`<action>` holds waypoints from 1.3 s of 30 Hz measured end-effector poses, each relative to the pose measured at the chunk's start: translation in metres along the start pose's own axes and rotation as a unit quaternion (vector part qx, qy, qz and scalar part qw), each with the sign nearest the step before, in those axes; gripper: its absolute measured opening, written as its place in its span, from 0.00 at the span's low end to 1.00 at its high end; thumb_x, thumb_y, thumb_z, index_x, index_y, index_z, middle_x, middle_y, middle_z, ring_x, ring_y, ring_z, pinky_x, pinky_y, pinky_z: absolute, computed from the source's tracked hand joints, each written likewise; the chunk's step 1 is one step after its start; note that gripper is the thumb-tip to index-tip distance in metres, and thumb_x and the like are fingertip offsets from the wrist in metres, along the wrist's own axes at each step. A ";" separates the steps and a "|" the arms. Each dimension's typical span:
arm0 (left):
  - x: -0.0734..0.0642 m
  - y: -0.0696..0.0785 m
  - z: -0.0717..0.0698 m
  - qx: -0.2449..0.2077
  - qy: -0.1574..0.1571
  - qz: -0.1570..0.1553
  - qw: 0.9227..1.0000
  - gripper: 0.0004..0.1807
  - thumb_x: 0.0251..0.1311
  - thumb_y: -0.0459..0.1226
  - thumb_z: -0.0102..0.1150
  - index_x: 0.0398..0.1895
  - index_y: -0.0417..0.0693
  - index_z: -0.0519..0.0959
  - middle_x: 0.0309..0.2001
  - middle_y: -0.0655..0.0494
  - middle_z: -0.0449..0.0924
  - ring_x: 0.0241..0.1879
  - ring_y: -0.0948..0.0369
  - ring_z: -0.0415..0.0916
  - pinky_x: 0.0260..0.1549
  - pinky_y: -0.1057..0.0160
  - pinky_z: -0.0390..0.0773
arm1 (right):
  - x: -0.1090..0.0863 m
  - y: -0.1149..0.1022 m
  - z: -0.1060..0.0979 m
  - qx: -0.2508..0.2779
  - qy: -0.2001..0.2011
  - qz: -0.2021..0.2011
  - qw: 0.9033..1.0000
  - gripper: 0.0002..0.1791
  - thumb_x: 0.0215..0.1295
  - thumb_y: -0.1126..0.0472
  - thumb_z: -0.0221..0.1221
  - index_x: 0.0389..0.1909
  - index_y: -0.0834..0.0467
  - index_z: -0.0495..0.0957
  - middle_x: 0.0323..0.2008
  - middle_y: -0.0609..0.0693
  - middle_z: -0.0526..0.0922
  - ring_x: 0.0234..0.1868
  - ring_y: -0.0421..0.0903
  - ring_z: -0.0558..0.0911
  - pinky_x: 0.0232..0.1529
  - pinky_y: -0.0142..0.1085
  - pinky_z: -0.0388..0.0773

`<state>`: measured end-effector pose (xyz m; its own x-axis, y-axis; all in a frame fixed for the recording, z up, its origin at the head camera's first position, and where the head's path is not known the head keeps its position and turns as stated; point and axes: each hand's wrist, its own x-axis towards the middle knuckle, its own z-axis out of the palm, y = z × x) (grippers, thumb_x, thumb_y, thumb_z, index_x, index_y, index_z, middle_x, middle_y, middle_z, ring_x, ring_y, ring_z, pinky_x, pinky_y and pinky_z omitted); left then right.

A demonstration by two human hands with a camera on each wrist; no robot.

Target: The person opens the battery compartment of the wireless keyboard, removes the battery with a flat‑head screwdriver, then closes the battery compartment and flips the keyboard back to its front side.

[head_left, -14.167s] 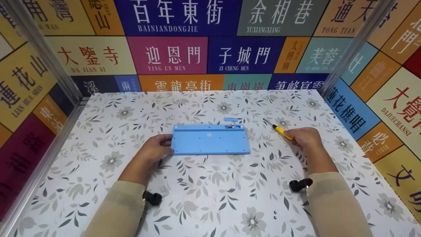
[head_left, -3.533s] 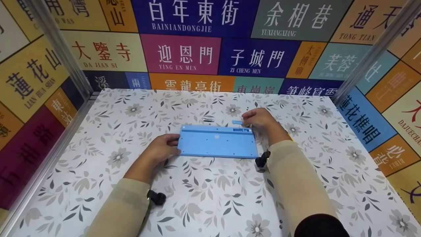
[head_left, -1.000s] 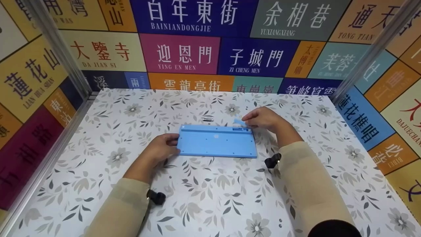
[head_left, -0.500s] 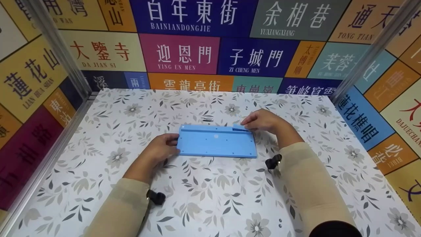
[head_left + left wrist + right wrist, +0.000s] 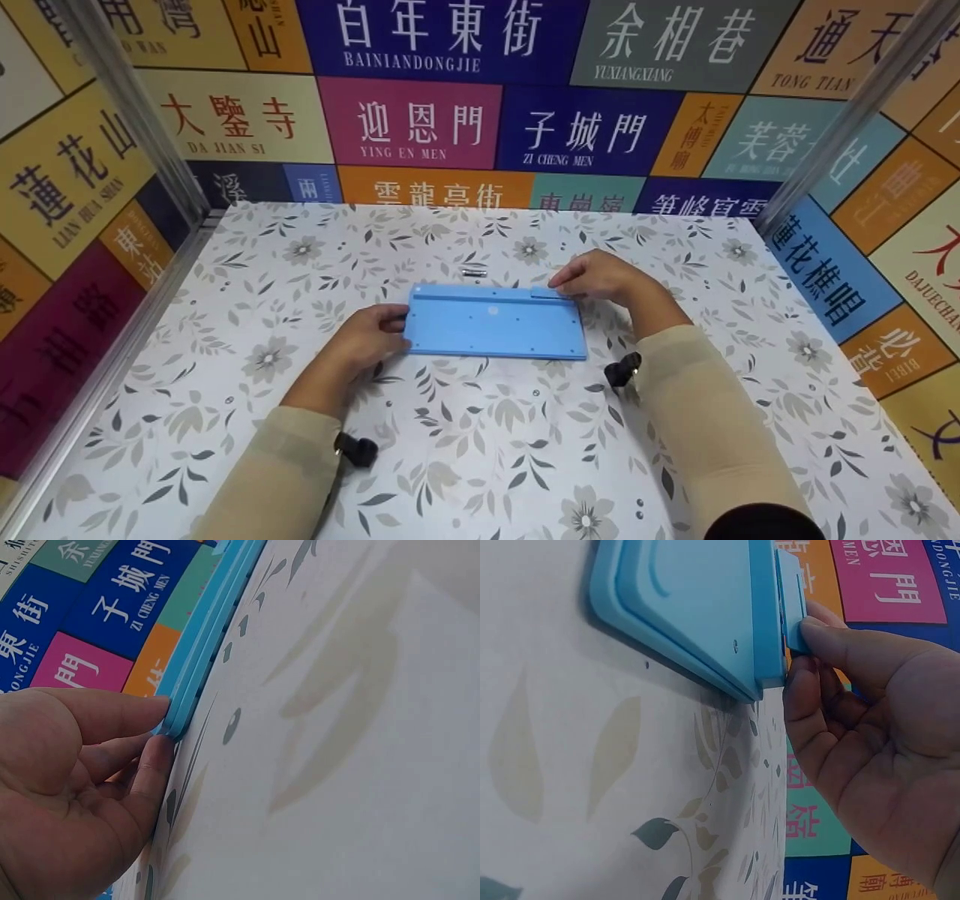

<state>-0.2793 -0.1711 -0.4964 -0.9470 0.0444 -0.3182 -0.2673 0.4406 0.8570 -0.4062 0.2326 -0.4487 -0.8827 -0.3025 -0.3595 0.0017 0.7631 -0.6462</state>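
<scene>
A light blue keyboard (image 5: 487, 330) lies underside up on the flowered tabletop, small screw holes dotting its back. My left hand (image 5: 371, 330) pinches its left edge between thumb and fingers, as the left wrist view shows (image 5: 82, 780). At the far right corner, my right hand (image 5: 600, 277) pinches a small blue battery cover (image 5: 793, 604) between thumb and index finger. The cover lies over the battery slot, slightly raised at the end under my thumb in the right wrist view. Inside, the slot is hidden. A small silver and dark battery (image 5: 474, 273) lies just behind the keyboard.
Walls printed with coloured sign blocks (image 5: 409, 124) enclose the table (image 5: 465, 450) at the back and both sides. A dark round object (image 5: 761, 521), its kind unclear, shows at the bottom right by the right sleeve.
Over the last second the battery cover, held tilted above the slot, came down over it. Earlier, the right hand let go of a yellow screwdriver, and the battery left the slot. The left hand stays put.
</scene>
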 end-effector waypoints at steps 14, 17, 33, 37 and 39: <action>-0.002 0.003 0.001 0.001 0.000 -0.005 1.000 0.37 0.64 0.32 0.69 0.78 0.52 0.72 0.70 0.48 0.80 0.73 0.50 0.74 0.77 0.50 0.69 | 0.001 -0.001 0.003 -0.026 0.009 0.005 1.000 0.12 0.71 0.58 0.68 0.52 0.50 0.91 0.57 0.52 0.88 0.52 0.48 0.83 0.59 0.43 0.80; -0.003 0.005 0.001 0.004 0.001 -0.010 1.000 0.37 0.64 0.33 0.69 0.78 0.53 0.72 0.70 0.49 0.80 0.73 0.50 0.74 0.77 0.49 0.69 | 0.002 0.001 0.003 -0.034 0.016 0.001 0.999 0.12 0.71 0.58 0.69 0.52 0.50 0.91 0.57 0.52 0.87 0.52 0.49 0.82 0.58 0.43 0.79; -0.002 0.004 0.000 -0.005 -0.002 -0.012 1.000 0.38 0.63 0.31 0.70 0.78 0.52 0.72 0.69 0.48 0.81 0.72 0.50 0.74 0.77 0.50 0.69 | 0.004 -0.002 0.011 -0.019 0.040 0.028 0.999 0.10 0.67 0.53 0.72 0.47 0.49 0.92 0.54 0.51 0.87 0.50 0.49 0.80 0.53 0.42 0.77; -0.002 0.003 0.000 -0.006 -0.003 -0.008 1.000 0.38 0.62 0.31 0.70 0.78 0.52 0.72 0.69 0.48 0.81 0.73 0.51 0.74 0.77 0.50 0.69 | 0.003 -0.005 0.013 -0.018 0.050 0.037 0.998 0.12 0.67 0.50 0.72 0.47 0.49 0.91 0.53 0.51 0.88 0.49 0.49 0.79 0.53 0.42 0.76; -0.002 0.003 -0.001 -0.006 -0.004 -0.006 1.000 0.38 0.63 0.31 0.70 0.78 0.52 0.72 0.69 0.48 0.80 0.73 0.50 0.74 0.77 0.50 0.69 | 0.003 -0.006 0.014 -0.018 0.055 0.039 0.998 0.12 0.67 0.50 0.72 0.47 0.50 0.91 0.53 0.51 0.88 0.50 0.49 0.79 0.55 0.43 0.76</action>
<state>-0.2788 -0.1702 -0.4929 -0.9422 0.0452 -0.3321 -0.2818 0.4295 0.8580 -0.4025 0.2194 -0.4554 -0.9265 -0.1785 -0.3314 0.0581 0.8021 -0.5943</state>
